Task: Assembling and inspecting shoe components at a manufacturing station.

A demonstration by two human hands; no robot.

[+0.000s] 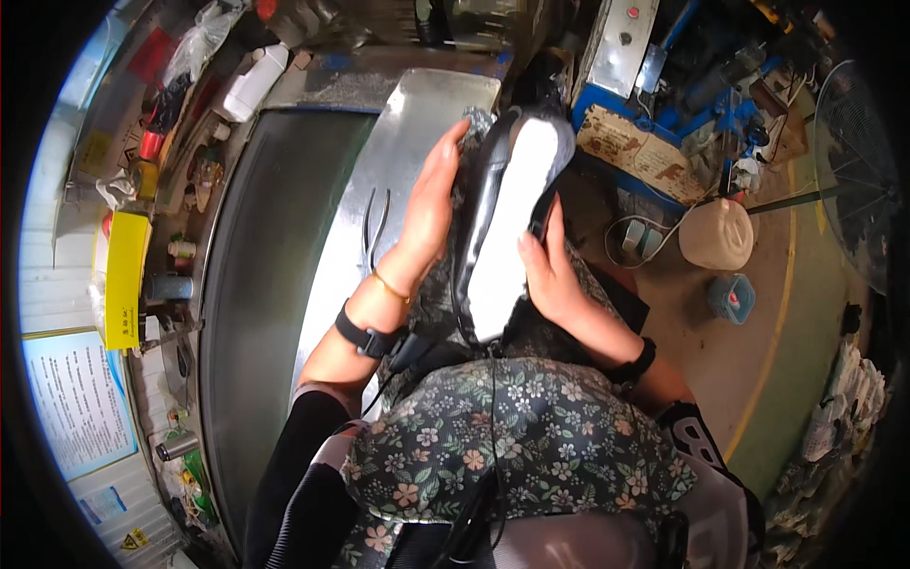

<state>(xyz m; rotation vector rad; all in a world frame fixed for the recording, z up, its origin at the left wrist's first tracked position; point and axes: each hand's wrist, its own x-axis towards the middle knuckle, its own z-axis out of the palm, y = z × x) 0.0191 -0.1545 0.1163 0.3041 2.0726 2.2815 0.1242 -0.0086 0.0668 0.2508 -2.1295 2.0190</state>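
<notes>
A dark shoe with a white sole [517, 223] is held upright over my lap, its sole turned up toward me. My right hand [559, 275] grips its right side, thumb at the sole's edge and fingers partly behind the shoe. Along the shoe's left side, my left hand [431, 204] is stretched flat with its fingers together and pointing away from me. Whether the left palm touches the shoe I cannot tell. Left of that hand, a two-pronged metal tool [374, 228] lies on a shiny metal sheet [441, 87].
A dark conveyor belt [275, 218] runs along my left, beside a cluttered shelf with a yellow box [126, 280] and a white bottle [254, 83]. On the right are a blue-framed machine [630, 142], a beige jug [716, 237], a small blue bucket [730, 299] and a large fan [863, 175].
</notes>
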